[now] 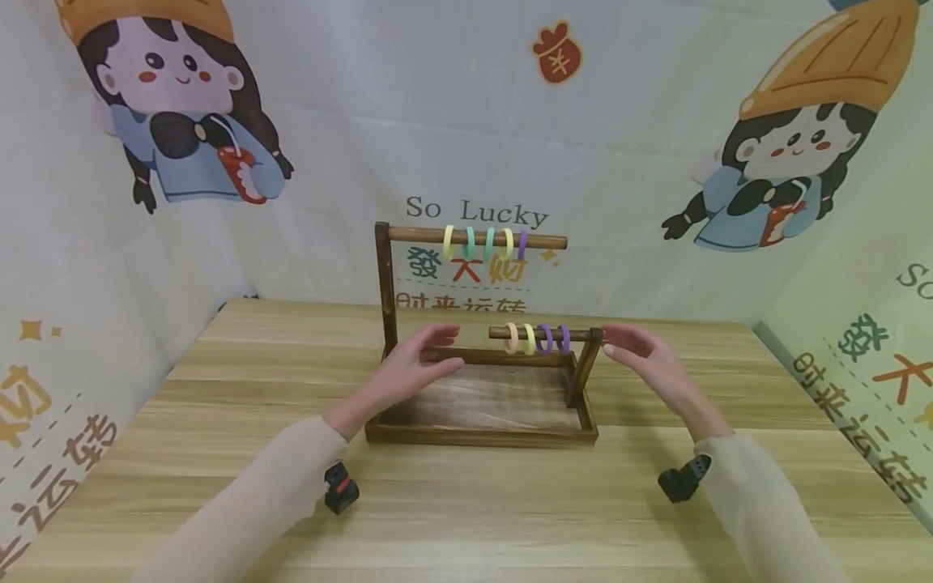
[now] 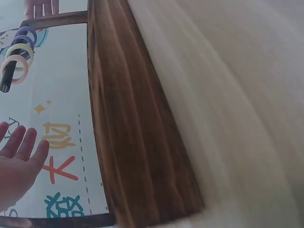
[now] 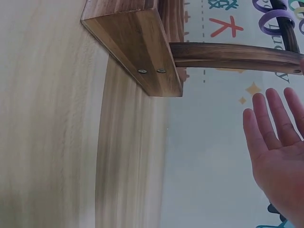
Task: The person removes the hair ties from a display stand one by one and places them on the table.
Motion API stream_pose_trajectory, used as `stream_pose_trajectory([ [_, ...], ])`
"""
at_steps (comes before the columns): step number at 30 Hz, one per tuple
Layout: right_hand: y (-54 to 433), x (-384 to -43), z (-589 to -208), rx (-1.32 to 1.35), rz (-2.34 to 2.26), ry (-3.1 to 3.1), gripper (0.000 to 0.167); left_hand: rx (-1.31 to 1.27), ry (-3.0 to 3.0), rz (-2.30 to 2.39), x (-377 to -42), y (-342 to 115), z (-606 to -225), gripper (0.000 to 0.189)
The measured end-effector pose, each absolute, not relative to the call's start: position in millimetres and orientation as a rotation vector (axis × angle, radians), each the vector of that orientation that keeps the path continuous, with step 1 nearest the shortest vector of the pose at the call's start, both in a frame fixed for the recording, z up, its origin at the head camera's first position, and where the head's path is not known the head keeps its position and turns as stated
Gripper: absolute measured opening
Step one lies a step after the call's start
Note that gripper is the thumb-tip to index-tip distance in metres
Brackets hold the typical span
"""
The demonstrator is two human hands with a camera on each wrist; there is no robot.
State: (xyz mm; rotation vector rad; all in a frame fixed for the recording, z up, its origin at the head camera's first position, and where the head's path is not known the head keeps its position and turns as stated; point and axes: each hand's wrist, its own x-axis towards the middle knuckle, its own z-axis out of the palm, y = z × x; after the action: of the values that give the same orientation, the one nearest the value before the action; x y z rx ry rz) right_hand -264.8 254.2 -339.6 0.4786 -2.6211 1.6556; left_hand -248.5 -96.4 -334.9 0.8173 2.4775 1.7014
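A dark wooden rack (image 1: pixel 481 437) stands on the table, its tray base carrying a tall left post and a short right post. From the tall post runs an upper bar (image 1: pixel 415 234), hung with several yellow, teal and purple rings (image 1: pixel 470 243). The lower bar (image 1: pixel 497 333) points left from the short post and bears peach, yellow and purple rings (image 1: pixel 528 339). My left hand (image 1: pixel 408 372), holding nothing, hovers over the tray's left side with fingers extended. Beside the short post's top (image 1: pixel 596 334) is my right hand (image 1: pixel 649 356), fingertips right at it, fingers fairly straight in the right wrist view.
The light wooden table (image 1: pixel 466 510) spreads around the rack. A printed white cloth (image 1: pixel 350 162) hangs behind it and along both sides. Small black devices (image 1: pixel 339 487) sit at both wrists, below the pale sleeves.
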Motion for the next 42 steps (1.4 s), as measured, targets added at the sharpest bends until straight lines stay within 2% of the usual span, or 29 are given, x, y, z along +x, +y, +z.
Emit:
stream_pose_trajectory([
  [7,252,-268,-337,0.481,1.630,-2.629,0.054,0.828,2.486,1.684,-271,-85,-349,0.056],
  [16,249,-269,-332,0.471,1.651,-2.637,0.055,0.846,2.439,1.727,-278,-69,-347,0.060],
  [23,246,-272,-333,0.499,1.677,-2.622,0.052,0.810,2.410,1.722,-264,-58,-328,0.059],
  [30,244,-271,-332,0.492,1.676,-2.617,0.053,0.794,2.445,1.712,-274,-46,-337,0.062],
  [36,244,-273,-334,0.490,1.675,-2.609,0.052,0.770,2.391,1.743,-254,-38,-315,0.058],
  [42,244,-273,-334,0.493,1.678,-2.604,0.051,0.750,2.399,1.774,-254,-32,-316,0.053],
])
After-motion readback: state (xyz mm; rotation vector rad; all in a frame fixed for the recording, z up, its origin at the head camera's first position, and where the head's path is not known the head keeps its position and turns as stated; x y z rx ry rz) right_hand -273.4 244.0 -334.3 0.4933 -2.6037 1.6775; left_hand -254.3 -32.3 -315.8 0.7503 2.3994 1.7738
